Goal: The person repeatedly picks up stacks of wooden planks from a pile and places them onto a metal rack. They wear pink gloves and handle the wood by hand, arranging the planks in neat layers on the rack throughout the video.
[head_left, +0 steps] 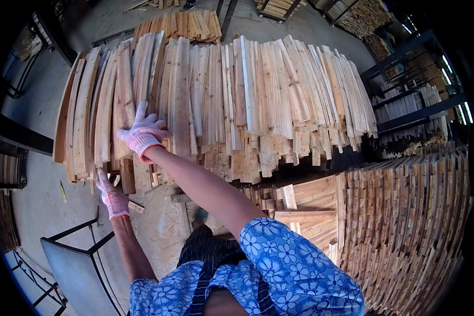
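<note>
The sawn wooden boards (247, 84) lie side by side in one broad pile, their near ends ragged. On top of this pile, toward its left side, the right hand (144, 134) rests palm down in a knit glove, fingers loosely spread rather than clenched. The left hand (114, 199), gloved alike, is at the pile's near edge on the same side, fingertips against the board ends — whether it grips one or only touches, I cannot tell.

Good handling here probably means light, even pressure from above and a square hold at the end below. The boards overlap unevenly, so a sideways tug could drag neighbours along — a straight pull or push along the grain seems safer. Fingers are best clear of the gaps, and rough edges make the gloves worthwhile.
</note>
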The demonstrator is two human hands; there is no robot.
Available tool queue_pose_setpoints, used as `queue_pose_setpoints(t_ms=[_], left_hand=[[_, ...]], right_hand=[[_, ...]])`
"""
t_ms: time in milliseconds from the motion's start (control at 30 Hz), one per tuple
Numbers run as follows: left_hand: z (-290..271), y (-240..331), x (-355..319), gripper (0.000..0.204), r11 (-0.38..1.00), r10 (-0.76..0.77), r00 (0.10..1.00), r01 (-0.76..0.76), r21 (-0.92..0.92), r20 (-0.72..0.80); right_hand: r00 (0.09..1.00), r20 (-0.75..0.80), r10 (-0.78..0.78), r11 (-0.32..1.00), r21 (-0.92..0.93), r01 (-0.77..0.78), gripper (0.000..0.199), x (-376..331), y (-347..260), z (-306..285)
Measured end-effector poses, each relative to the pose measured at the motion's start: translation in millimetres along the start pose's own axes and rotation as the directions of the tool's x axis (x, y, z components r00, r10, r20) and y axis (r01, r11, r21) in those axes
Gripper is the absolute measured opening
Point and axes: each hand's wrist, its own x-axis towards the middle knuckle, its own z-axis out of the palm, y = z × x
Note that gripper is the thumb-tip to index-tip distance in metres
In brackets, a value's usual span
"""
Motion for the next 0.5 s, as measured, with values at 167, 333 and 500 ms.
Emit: queue_pose_setpoints(t_ms=[167, 333, 500], left_hand=[[44.4, 71.6, -31.6, 0.067, 0.930, -0.180, 0.984, 0.174, -0.324, 0.010], [71.2, 113.3, -68.7, 0.071, 0.813, -0.223, 0.914, 0.366, -0.452, 0.339], [45.1, 86.3, -6.9, 0.092, 0.811, -0.416, 0.772, 0.554, -0.188, 0.480]], right_hand=[[0.959, -0.164, -0.229, 0.969, 0.055, 0.241, 0.115, 29.1, 42.6, 5.6], [0.942, -0.172, -0.289, 0.839, 0.428, 0.336, 0.126, 24.9, 84.1, -57.6], [0.974, -0.133, -0.184, 0.980, 0.055, 0.193, 0.118, 45.7, 97.0, -57.5]])
